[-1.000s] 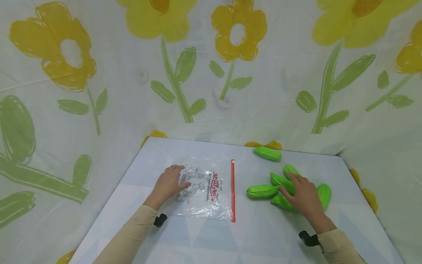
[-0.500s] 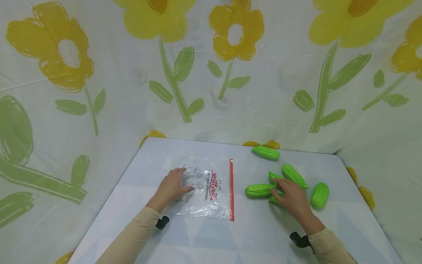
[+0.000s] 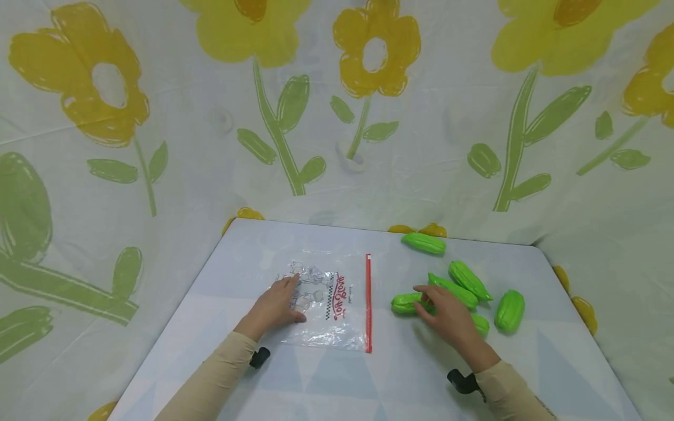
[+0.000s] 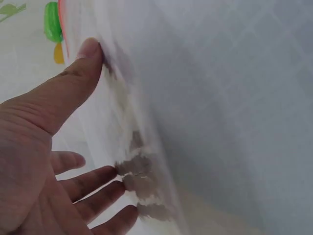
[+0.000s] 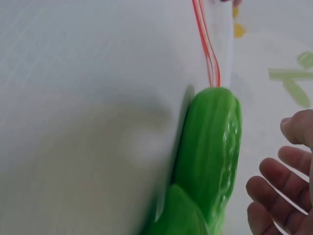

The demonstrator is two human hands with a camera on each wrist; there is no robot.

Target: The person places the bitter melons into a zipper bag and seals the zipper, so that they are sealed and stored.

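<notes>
Left grip (image 3: 272, 307), fingers apart, is positioned over the left side of the clear red-edged bag (image 3: 329, 313) on the tabletop (image 3: 337, 383), and the right grip (image 3: 449, 317), fingers also apart, hangs over the leftmost green gourd (image 3: 404, 304), with five other green gourds (image 3: 467, 279) behind and right of it.

Behind and beside the pale, triangle-patterned tabletop (image 3: 337, 377) — a yellow-flowered backdrop (image 3: 432, 134), perhaps cloth.

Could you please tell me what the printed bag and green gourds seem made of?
The printed bag looks like thin, glossy plastic film: the table shows through, and it glints. The green gourds may be moulded plastic or foam, judging by uniform colour and glossy ridges.
</notes>
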